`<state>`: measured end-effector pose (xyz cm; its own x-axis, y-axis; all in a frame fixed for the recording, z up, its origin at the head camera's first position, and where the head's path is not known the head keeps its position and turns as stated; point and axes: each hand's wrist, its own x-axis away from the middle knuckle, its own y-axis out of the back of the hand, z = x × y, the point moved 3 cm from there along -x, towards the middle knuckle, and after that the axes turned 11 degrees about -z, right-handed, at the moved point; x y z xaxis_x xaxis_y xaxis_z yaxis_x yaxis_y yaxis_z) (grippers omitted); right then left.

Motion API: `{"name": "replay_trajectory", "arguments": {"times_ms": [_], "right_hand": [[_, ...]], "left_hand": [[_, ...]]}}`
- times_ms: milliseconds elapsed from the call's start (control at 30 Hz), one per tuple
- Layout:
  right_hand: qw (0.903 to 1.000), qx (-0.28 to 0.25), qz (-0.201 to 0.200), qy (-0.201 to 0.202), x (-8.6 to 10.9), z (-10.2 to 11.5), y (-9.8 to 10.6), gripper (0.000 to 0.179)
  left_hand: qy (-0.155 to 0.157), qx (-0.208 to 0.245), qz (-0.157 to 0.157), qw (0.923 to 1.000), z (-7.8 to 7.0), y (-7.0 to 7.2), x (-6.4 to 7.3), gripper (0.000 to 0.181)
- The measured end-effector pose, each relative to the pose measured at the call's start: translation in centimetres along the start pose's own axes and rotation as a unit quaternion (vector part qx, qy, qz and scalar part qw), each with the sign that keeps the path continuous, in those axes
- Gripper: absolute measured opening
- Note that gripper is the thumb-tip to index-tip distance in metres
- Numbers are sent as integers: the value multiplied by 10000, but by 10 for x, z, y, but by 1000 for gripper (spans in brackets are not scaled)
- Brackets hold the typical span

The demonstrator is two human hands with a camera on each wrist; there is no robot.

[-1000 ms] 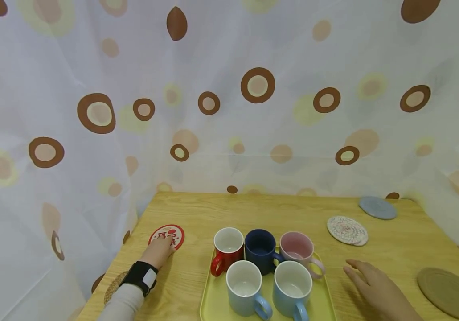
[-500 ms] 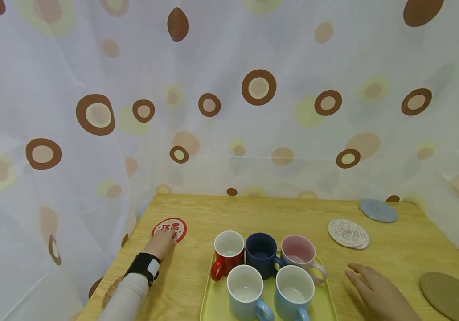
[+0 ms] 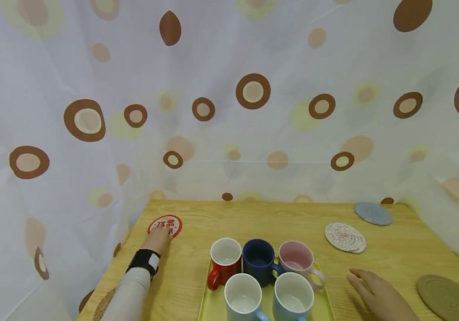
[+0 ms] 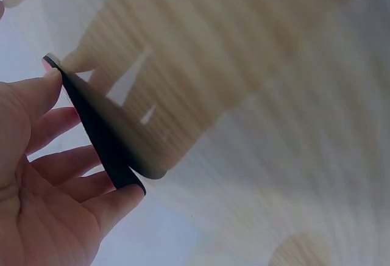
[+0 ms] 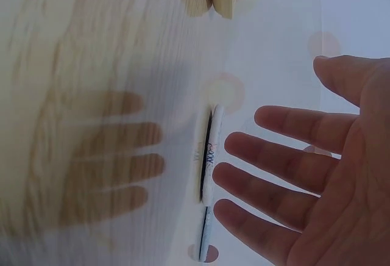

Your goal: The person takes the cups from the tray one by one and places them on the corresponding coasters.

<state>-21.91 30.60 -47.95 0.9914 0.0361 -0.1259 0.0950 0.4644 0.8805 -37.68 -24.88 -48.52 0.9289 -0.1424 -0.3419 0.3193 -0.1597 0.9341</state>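
Note:
My left hand (image 3: 158, 239) grips a round red-and-white coaster (image 3: 170, 222) with printed characters, at the left of the table. In the left wrist view thumb and fingers sit at the edges of the coaster (image 4: 100, 135), its dark underside showing, one side tipped up close over the table. My right hand (image 3: 379, 292) hovers palm down right of the yellow tray (image 3: 327, 307), fingers spread and nothing in them. Nearest to it are a patterned woven coaster (image 3: 345, 237) and a brown round mat (image 3: 449, 298).
On the tray stand a red mug (image 3: 226, 263), a navy mug (image 3: 258, 262), a pink mug (image 3: 295, 257) and two light blue mugs, one of them (image 3: 243, 303) at front left. A grey-blue coaster (image 3: 373, 213) lies at the back right. A woven mat (image 3: 103, 305) is partly behind the left sleeve.
My left hand has moved the red-and-white coaster farther from me, toward the table's back. My right hand has stayed about where it was. The head view has tilted up a little.

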Motion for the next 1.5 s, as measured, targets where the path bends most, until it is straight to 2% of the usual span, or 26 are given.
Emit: {"name": "replay_trajectory", "arguments": {"times_ms": [167, 300, 633, 800, 967, 1067, 1267, 1500], "right_hand": [[10000, -16, 24, 11, 2, -1, -2, 59], [10000, -30, 59, -11, 4, -1, -2, 59], [9999, -67, 149, -26, 8, 3, -2, 60], [9999, -68, 150, -7, 9, 5, -2, 59], [9999, -80, 92, 4, 10, 5, -2, 60], [10000, -77, 17, 3, 9, 6, -1, 61], [9999, -70, -139, 27, 11, 6, 2, 60], [9998, -31, -186, -33, 12, 6, 5, 63]], "left_hand": [[114, -52, -7, 9999, 4, -1, -1, 24], [74, -124, -20, 9999, 5, -1, -2, 22], [347, -81, 128, 9993, 10, 4, -2, 22], [311, -213, 150, 9992, 14, 4, -2, 22], [488, -7, 184, 9986, 17, 5, -3, 26], [528, 76, 214, 9983, 15, 7, -4, 32], [333, 253, 222, 9989, 6, 14, -2, 43], [467, 623, 505, 9957, -4, 28, 9, 52]]}}
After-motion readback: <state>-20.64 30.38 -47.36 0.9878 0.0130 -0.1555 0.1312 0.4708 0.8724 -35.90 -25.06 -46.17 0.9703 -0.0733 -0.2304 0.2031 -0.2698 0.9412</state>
